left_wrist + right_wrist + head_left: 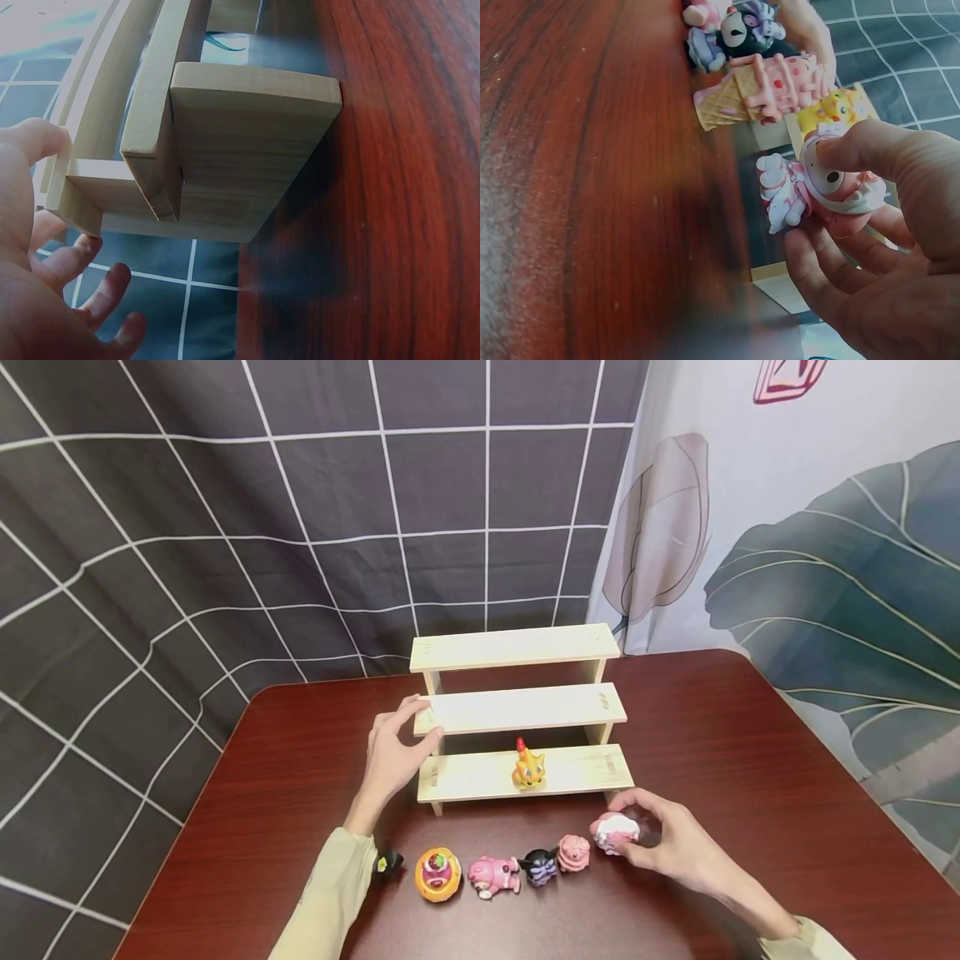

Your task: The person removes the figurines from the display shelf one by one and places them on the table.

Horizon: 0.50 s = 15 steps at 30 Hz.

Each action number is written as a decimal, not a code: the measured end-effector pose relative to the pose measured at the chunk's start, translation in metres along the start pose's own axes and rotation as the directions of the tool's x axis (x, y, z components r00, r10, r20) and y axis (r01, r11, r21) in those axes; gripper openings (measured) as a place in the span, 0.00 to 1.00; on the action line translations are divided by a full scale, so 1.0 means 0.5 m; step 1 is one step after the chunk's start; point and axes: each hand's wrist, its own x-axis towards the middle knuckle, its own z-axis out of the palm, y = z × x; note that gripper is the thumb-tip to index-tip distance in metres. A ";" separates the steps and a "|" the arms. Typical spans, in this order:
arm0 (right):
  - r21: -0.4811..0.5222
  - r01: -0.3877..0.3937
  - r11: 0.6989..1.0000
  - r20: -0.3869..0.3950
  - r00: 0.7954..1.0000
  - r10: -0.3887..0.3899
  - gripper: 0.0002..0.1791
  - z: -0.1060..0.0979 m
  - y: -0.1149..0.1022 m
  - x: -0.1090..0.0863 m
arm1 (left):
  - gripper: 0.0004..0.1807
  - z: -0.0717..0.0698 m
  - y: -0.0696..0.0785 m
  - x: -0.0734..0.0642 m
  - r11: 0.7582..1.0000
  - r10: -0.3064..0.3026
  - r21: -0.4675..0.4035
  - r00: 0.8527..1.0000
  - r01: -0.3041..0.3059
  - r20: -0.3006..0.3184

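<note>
My right hand [686, 847] pinches a pink and white figurine [829, 180] between thumb and fingers. In the right wrist view its feet are off the tabletop, beside a pink ice cream cone toy [761, 90]. A light three-step wooden display stand [521, 710] stands near the back of the table. At its left end my left hand [393, 747] grips the middle step, thumb on the front edge and fingers at the rear corner. On the lowest step sits a yellow-orange figurine [529, 770] with a red tip on top.
In front of the stand, a row of toys lies on the dark red table [300, 752]: a black piece [388, 862] by the left sleeve, an orange round toy [438, 875], a pink figurine [493, 876] and a black-purple figurine [540, 867]. Behind hangs a grid-patterned curtain [450, 485].
</note>
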 end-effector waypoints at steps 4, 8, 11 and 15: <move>0.013 -0.007 1.000 0.008 1.000 0.006 0.27 0.005 0.003 -0.004 | 0.23 0.001 -0.001 -0.001 1.000 -0.001 0.003 1.000 0.001 0.001; -0.002 -0.008 1.000 0.015 1.000 0.008 0.28 0.009 0.005 -0.007 | 0.23 0.000 -0.001 -0.001 1.000 0.001 0.004 1.000 -0.001 0.001; -0.006 -0.011 1.000 0.020 1.000 0.011 0.27 0.012 0.006 -0.008 | 0.23 -0.001 0.001 -0.001 1.000 -0.003 0.004 1.000 0.003 0.001; 0.000 -0.007 1.000 0.025 1.000 0.007 0.27 0.015 0.009 -0.009 | 0.23 -0.001 0.002 0.000 1.000 -0.010 0.002 1.000 0.010 0.005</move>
